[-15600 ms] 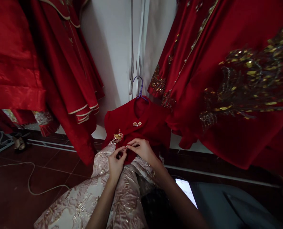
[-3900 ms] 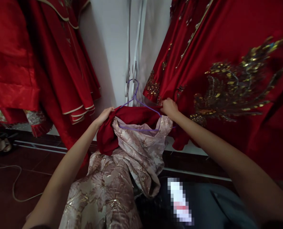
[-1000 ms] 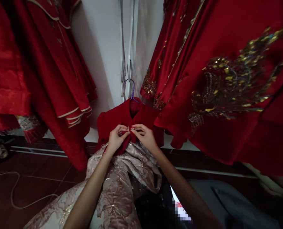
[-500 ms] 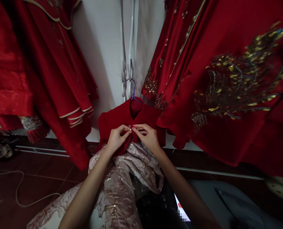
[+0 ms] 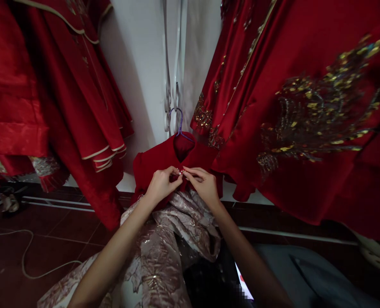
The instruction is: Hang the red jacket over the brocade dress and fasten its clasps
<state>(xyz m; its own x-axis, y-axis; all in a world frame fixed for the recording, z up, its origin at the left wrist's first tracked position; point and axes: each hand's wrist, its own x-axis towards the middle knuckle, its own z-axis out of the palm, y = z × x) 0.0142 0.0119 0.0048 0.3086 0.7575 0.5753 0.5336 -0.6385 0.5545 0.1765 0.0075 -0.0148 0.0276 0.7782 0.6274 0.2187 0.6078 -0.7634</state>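
Note:
A red jacket with a V-shaped neck opening hangs on a purple hanger in front of me. At its front, just below the neck, my left hand pinches one side of a small shiny, pale fastening. My right hand pinches the other side, its fingertips almost touching those of the left. Whether the two sides are joined is hidden by the fingers. Below the jacket, a pale pink brocade garment with gold pattern lies bunched across my lap.
Red garments with cream piping hang at left. A red dress with gold sequins hangs close at right. A white metal stand holds the hanger. A pale cable lies on the tiled floor, near some shoes.
Both hands, still pinching the fastening, have shifted slightly to the right. The fingertips have drawn a little closer together. The view has tilted slightly.

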